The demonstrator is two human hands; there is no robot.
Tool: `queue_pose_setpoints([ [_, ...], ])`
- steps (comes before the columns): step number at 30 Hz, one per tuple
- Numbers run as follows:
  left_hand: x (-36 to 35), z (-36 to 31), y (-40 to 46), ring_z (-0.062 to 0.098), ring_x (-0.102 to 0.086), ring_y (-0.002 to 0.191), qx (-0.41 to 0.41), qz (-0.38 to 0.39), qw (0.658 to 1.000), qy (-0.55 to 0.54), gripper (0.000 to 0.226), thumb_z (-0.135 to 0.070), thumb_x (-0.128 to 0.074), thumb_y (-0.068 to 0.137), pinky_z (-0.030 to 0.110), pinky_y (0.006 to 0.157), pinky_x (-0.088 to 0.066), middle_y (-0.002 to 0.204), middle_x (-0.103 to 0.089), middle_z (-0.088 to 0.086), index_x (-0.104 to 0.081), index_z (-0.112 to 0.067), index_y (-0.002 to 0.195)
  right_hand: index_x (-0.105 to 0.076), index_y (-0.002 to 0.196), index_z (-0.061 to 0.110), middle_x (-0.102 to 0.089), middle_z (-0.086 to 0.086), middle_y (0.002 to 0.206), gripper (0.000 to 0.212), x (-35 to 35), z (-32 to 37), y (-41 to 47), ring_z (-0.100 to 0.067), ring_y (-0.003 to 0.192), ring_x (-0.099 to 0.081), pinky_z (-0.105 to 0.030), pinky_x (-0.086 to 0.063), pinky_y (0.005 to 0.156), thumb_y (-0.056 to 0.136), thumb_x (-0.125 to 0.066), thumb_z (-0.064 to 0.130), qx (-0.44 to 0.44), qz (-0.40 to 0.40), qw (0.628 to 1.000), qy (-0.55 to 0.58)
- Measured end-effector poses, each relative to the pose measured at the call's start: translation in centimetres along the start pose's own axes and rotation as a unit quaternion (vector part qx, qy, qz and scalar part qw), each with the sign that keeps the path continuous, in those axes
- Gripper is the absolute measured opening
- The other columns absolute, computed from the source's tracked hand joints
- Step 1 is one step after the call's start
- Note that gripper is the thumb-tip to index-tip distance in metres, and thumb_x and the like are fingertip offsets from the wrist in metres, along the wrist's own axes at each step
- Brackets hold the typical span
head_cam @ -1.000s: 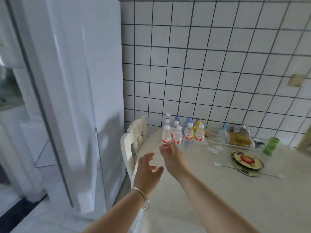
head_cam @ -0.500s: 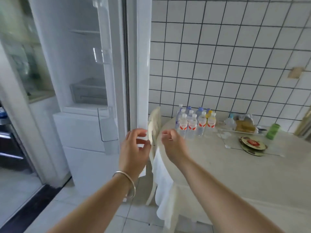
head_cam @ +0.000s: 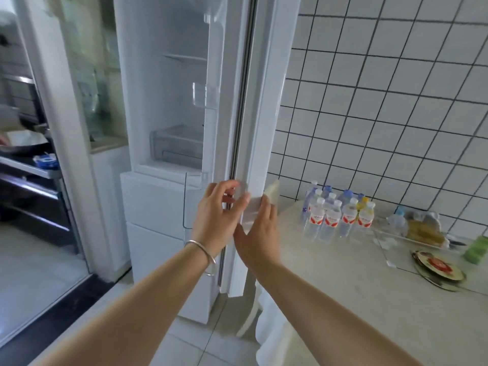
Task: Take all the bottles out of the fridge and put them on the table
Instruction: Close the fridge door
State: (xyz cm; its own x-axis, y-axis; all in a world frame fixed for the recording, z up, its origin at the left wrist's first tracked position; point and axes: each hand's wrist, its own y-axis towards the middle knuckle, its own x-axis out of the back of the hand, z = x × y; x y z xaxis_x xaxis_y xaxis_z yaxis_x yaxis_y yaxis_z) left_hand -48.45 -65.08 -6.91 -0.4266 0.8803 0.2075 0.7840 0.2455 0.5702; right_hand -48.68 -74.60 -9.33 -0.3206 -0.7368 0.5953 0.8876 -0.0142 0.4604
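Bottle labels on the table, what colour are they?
Red and white labels, best seen in the head view.

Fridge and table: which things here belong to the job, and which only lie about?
Job: fridge, its door, bottles, table, left hand, right hand.
Lying about: round plates, green cup, food bag, chair.

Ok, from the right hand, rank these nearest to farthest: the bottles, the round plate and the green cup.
From the right hand at the fridge door:
1. Bottles, grouped near the table's wall side.
2. Round plate, farther right on the table.
3. Green cup, at the right edge.
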Motion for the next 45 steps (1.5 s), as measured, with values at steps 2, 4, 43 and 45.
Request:
queue_pose_setpoints([
  [2,1.1,0.5,0.2,0.003,-0.059,0.088,-0.01,-0.031,0.999,0.013,0.022,-0.035,-0.066,0.082,0.02,0.076,-0.049,0.102,-0.057,-0.005,-0.061,-0.027,0.102,-0.016,0.145,0.011,-0.034,-0.003,0.135,0.077,-1.3,0.6,-0.2,-0.02,0.126,-0.04,-0.031,-0.042,0.1,0.085,-0.058,0.036,0.039,0.002,0.999,-0.019],
  [4,2.6,1.2,0.4,0.006,-0.059,0.089,-0.012,-0.06,0.998,0.026,0.028,-0.045,-0.066,0.077,0.026,0.077,-0.051,0.102,-0.055,-0.007,-0.058,-0.031,0.1,-0.012,0.147,0.011,-0.031,-0.003,0.137,0.077,-2.5,1.5,-0.1,-0.019,0.126,-0.039,-0.027,-0.039,0.098,0.088,-0.053,0.041,0.07,0.025,0.997,-0.029],
  [43,33.9,37.9,38.8,0.022,-0.056,0.097,0.039,-0.053,0.997,0.039,0.043,-0.015,-0.066,0.085,0.006,0.067,-0.04,0.117,-0.059,0.015,-0.049,-0.003,0.123,-0.003,0.149,0.03,0.011,0.0,0.158,0.091,-40.1,17.4,31.5,-0.024,0.145,0.006,-0.053,-0.009,0.115,0.082,-0.062,0.048,0.137,-0.056,0.948,-0.283],
  [45,34.0,39.6,40.9,0.023,-0.059,0.094,0.034,-0.032,0.999,0.026,0.046,-0.025,-0.068,0.079,0.007,0.07,-0.041,0.108,-0.063,0.008,-0.052,-0.008,0.118,-0.015,0.146,0.027,-0.002,-0.004,0.156,0.097,-41.2,16.4,33.5,-0.027,0.141,-0.005,-0.059,-0.02,0.109,0.071,-0.073,0.049,0.151,-0.105,0.928,-0.324],
])
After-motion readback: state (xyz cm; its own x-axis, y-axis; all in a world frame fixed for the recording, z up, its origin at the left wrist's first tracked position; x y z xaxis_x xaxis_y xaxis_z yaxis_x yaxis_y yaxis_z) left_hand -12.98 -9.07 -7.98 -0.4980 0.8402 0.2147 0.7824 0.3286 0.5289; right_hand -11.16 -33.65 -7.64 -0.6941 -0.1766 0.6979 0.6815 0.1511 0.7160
